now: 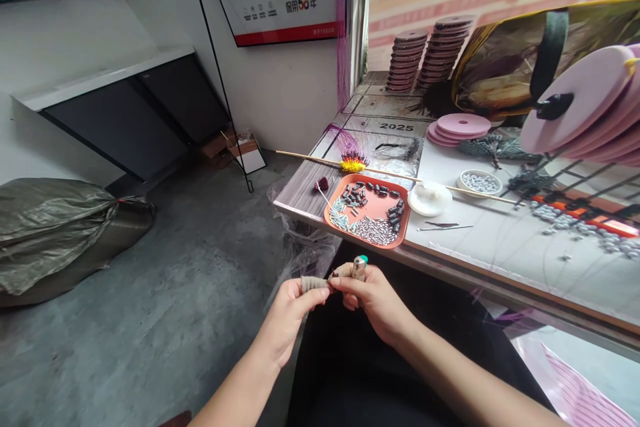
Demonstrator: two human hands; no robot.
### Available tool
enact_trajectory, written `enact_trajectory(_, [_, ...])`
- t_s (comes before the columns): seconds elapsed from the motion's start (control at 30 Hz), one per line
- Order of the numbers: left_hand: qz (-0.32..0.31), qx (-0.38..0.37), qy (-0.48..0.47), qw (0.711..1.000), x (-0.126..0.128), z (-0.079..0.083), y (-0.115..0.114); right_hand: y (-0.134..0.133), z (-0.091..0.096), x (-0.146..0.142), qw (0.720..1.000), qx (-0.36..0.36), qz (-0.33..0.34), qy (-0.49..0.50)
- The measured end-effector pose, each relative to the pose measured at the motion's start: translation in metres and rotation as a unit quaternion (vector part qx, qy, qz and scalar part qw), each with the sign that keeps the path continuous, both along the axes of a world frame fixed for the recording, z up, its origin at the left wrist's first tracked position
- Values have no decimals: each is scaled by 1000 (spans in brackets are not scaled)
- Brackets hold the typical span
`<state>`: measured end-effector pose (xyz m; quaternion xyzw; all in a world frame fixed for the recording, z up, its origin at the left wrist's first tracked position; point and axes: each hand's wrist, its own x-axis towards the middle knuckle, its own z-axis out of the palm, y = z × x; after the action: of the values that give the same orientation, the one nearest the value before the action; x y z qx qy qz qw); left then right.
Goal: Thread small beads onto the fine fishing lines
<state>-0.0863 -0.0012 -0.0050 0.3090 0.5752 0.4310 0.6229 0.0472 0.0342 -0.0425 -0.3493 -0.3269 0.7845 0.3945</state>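
Note:
My left hand (295,303) is closed in a pinch, its index finger wrapped in pale tape. Its fingertips meet those of my right hand (373,297) in front of the table edge. Between them is something tiny and dark that I cannot make out. A lighter (359,267) with a metal top and a bit of green sticks up from my right hand, whose fingers are closed around it. Just beyond the hands, an orange tray (367,244) holds dark cylinders, small silvery pieces and thin pale-green pieces.
On the table are a white round lid (430,199), a bowl of grey beads (480,183), tweezers-like tools (445,227) and a thin stick (310,159) with yellow threads. Pink spools (575,103) stand to the right. A covered bundle (65,233) lies on the floor at left.

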Motion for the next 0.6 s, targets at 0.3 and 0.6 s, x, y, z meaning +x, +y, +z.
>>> enact_trajectory(0.3, [69,27,11,997,5,-6,0,-3,1,-2,1000,-17,1,5])
enact_trajectory(0.6, [48,34,-11,998,7,-3,-1,-4,2,-2,998,-48,27,42])
